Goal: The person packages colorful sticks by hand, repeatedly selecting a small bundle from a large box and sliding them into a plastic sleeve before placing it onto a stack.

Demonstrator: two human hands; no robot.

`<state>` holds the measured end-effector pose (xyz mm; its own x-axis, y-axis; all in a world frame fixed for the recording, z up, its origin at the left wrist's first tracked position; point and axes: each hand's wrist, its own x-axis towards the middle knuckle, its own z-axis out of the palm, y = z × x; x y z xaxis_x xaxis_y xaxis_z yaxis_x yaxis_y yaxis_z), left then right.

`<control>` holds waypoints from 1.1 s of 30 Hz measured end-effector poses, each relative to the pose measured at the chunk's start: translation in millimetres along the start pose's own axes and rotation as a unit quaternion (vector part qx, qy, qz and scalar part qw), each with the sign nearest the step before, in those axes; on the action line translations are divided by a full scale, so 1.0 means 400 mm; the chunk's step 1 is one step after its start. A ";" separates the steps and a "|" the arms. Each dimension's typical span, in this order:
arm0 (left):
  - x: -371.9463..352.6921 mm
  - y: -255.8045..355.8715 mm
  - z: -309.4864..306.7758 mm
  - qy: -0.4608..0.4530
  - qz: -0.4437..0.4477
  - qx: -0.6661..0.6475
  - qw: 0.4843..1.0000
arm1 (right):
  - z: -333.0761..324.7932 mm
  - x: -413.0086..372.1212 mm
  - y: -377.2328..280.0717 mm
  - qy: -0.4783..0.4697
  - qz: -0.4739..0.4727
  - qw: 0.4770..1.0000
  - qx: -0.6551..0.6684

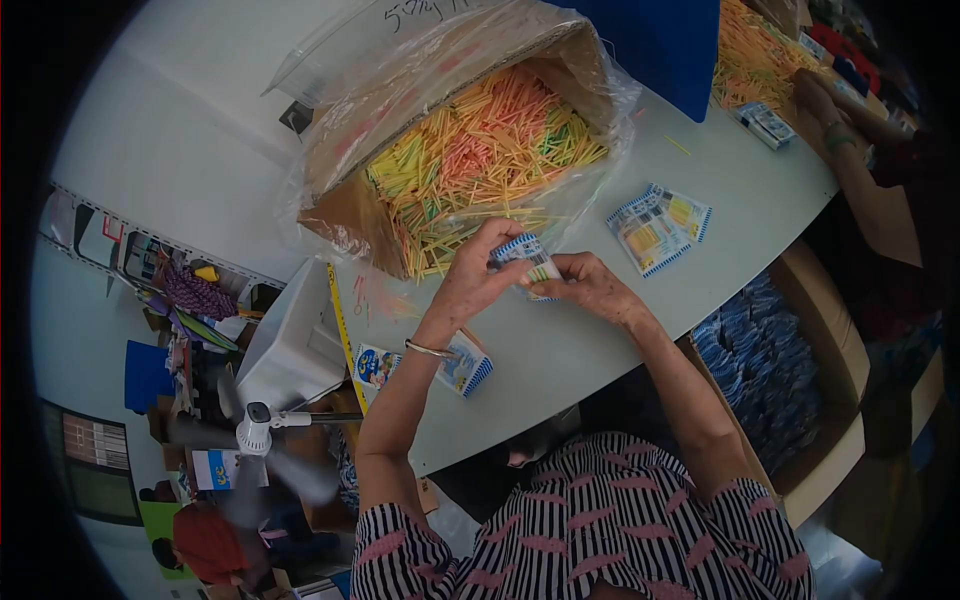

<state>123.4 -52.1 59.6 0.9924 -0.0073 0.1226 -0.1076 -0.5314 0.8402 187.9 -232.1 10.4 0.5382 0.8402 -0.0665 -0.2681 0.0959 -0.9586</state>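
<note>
A small blue-and-white printed packet (540,268) is held above the table between both my hands. My left hand (482,272) grips its left side, thumb across the front and fingers curled behind. At its lower right edge, my right hand (592,287) pinches it with thumb and fingers. Just beyond my hands, a plastic-lined cardboard box (350,212) lies with its opening towards me, full of thin yellow, orange, pink and green sticks (490,140). Several flat packets (645,235) lie fanned on the table right of my hands. More packets (467,366) lie by my left forearm.
The pale table (560,355) has a yellow strip (345,330) along its left edge. An open carton (835,330) of blue-striped packets (760,370) stands at lower right. Another person's arm (855,160) is at far right, near more sticks (755,55). A fan (257,428) stands left.
</note>
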 end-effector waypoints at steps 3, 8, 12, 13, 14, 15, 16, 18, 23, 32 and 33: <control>-0.004 0.010 -0.005 -0.030 -0.005 -0.046 0.998 | -0.007 0.002 0.010 -0.011 0.022 1.000 0.017; -0.002 0.004 -0.024 -0.050 -0.026 -0.027 0.998 | -0.012 0.012 0.028 -0.031 0.020 0.996 0.080; -0.002 -0.007 -0.003 -0.028 0.017 -0.002 0.999 | -0.004 0.016 0.025 -0.026 -0.002 0.998 0.056; -0.005 -0.002 0.004 -0.018 0.031 0.015 0.999 | -0.002 0.015 0.024 -0.017 0.009 0.999 0.027; -0.007 0.000 0.009 -0.007 0.045 0.032 0.998 | -0.003 0.015 0.029 -0.018 0.009 0.999 0.026; -0.006 -0.002 0.010 -0.006 0.044 0.032 0.998 | -0.004 0.016 0.033 -0.013 0.007 0.999 0.029; -0.004 -0.005 0.011 -0.007 0.041 0.023 0.999 | -0.004 0.017 0.034 -0.008 0.006 0.999 0.031; 0.001 -0.008 0.011 -0.009 0.038 0.013 0.999 | -0.005 0.005 0.016 -0.005 0.027 0.999 0.028; 0.013 0.017 0.019 -0.043 0.035 0.079 0.995 | -0.007 0.014 0.034 -0.013 0.037 0.999 0.016; 0.022 -0.009 -0.047 0.098 -0.054 -0.191 0.975 | -0.069 -0.044 -0.006 0.064 0.025 0.997 0.021; 0.030 -0.046 -0.054 0.099 -0.055 -0.191 0.975 | -0.090 -0.054 -0.006 0.088 0.031 0.996 0.005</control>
<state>136.0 -24.2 57.2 0.9727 0.2147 0.0885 -0.0531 -0.1653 0.9848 205.6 -269.8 4.3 0.6519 0.7380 -0.1743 -0.3125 0.0520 -0.9485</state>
